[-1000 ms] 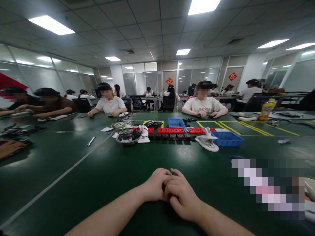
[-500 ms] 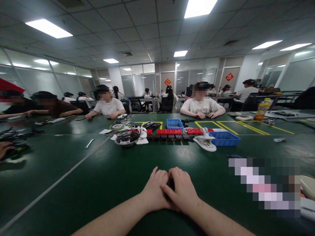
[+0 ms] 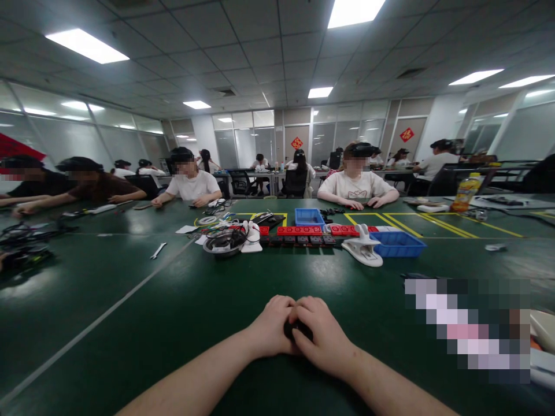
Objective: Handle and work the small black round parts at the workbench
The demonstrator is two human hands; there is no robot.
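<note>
Close together near the middle of the green table (image 3: 195, 346), my two hands meet around a small black object (image 3: 300, 329). My left hand (image 3: 272, 325) is closed round its left side, fingertips mostly hidden. From the right, my right hand (image 3: 319, 335) curls over it, with the thumb along its near side. Only a dark rounded patch shows between the hands, so its kind cannot be made out. Beyond my hands lies a row of red and black socket blocks (image 3: 299, 230).
Past my hands are a bowl of cables (image 3: 217, 245), a white clamp-like stand (image 3: 364, 248) and two blue trays (image 3: 401, 245). A wrench (image 3: 158, 251) lies to the left, a drink bottle (image 3: 466, 193) at far right. People sit across the table, one in a white T-shirt (image 3: 358, 188).
My hands have shifted slightly around the black object. The left fingers have curled in, and the right thumb has moved lower and to the right, showing more of the object.
</note>
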